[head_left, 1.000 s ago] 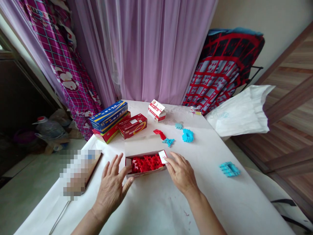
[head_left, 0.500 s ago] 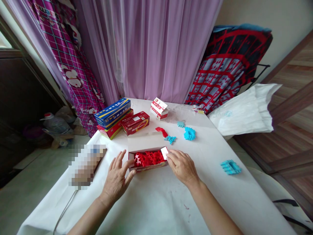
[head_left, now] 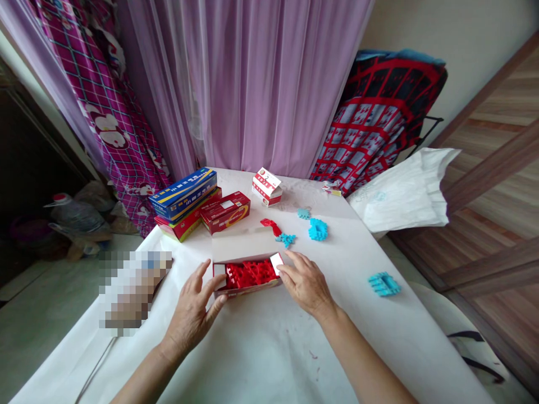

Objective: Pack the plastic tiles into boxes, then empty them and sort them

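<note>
A long carton [head_left: 248, 290] lies with its lid raised at the back, full of red plastic interlocking pieces [head_left: 250, 274]. My left hand [head_left: 193, 306] is at the carton's left end, fingers spread, index finger by the small left end flap [head_left: 219, 276] and thumb near the front corner. At the opposite end my right hand [head_left: 307, 283] has its fingers stretched out, with fingertips touching the white right end flap [head_left: 277, 264]. Behind the carton lie a red piece [head_left: 272, 226] and a blue star-like piece [head_left: 286, 240].
On the white table [head_left: 269, 348], a blue box [head_left: 185, 193] is stacked on a red-green box [head_left: 189, 219]. Beside them stand a dark red box [head_left: 225, 212] and a small red-white box [head_left: 267, 188]. Blue linked pieces [head_left: 318, 229] and a teal cluster [head_left: 384, 284] lie rightward.
The view has turned slightly, so everything sits further left in it. The left end flap shows more fully beside my left fingers. Both hands stay at the carton's ends.
</note>
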Demonstrator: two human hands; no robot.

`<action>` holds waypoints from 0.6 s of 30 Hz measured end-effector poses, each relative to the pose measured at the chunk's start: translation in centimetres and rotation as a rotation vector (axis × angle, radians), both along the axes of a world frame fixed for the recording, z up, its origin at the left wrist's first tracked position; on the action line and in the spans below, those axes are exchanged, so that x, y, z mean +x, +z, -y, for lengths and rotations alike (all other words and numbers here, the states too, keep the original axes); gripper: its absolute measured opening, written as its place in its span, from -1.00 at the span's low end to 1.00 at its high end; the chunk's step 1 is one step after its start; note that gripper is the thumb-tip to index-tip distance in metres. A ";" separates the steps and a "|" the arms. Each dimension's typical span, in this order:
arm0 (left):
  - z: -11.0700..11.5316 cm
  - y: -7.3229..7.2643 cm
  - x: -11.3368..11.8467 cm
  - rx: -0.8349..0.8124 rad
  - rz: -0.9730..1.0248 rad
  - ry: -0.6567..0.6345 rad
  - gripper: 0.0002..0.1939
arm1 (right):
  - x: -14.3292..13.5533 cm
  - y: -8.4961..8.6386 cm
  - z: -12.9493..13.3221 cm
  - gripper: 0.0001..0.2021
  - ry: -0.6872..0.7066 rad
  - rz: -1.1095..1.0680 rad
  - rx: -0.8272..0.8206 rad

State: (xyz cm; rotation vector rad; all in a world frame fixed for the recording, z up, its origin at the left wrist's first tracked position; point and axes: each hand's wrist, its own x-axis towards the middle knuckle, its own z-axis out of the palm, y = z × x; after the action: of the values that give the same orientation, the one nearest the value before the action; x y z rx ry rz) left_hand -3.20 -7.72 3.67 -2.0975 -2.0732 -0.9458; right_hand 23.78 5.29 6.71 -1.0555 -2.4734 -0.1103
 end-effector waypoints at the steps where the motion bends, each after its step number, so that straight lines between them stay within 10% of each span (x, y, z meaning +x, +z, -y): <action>1: -0.1 -0.1 -0.1 -0.007 -0.020 -0.001 -0.63 | -0.1 0.1 -0.1 -0.76 -0.010 0.016 0.003; 18: -1.2 0.1 -0.6 -0.067 0.075 -0.069 -0.61 | -0.2 0.8 0.2 -0.68 0.045 -0.114 -0.050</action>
State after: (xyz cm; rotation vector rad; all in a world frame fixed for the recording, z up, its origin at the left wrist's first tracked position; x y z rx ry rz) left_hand -3.80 -6.49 3.80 -2.2134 -2.1083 -0.9927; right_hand 23.56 5.14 7.55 -0.9979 -2.4062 0.0250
